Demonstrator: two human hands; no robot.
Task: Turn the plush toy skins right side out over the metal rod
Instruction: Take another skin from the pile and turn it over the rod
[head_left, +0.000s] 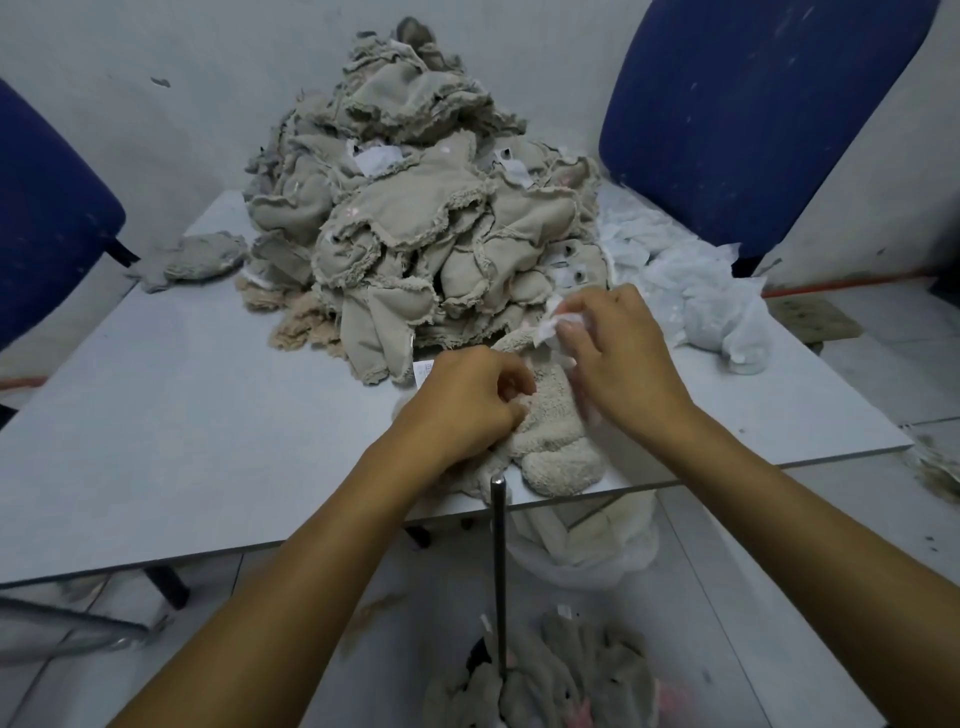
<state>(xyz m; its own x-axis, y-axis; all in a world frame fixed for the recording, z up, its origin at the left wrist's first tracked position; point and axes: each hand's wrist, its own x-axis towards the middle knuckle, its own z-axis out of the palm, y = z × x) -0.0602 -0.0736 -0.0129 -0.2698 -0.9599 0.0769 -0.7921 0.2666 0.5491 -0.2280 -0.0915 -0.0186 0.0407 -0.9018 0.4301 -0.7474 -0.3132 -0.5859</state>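
Head view of a grey surface (156, 415) with a plush skin (550, 441) lying fluffy side out at its near edge. The left hand (462, 405) has curled fingers that pinch the fleece at the skin's left side. The right hand (618, 358) pinches a white label (553, 319) at the skin's far end between thumb and fingertips. The metal rod (498, 571) stands upright just near the surface's edge, its rounded tip just beside the skin's near end. A tall pile of inside-out skins (415, 218) fills the far middle of the surface. White plastic bags (696, 301) lie at the far right. More skins (545, 680) lie on the floor around the rod's base. Blue chairs (753, 114) stand left and right beyond the surface.
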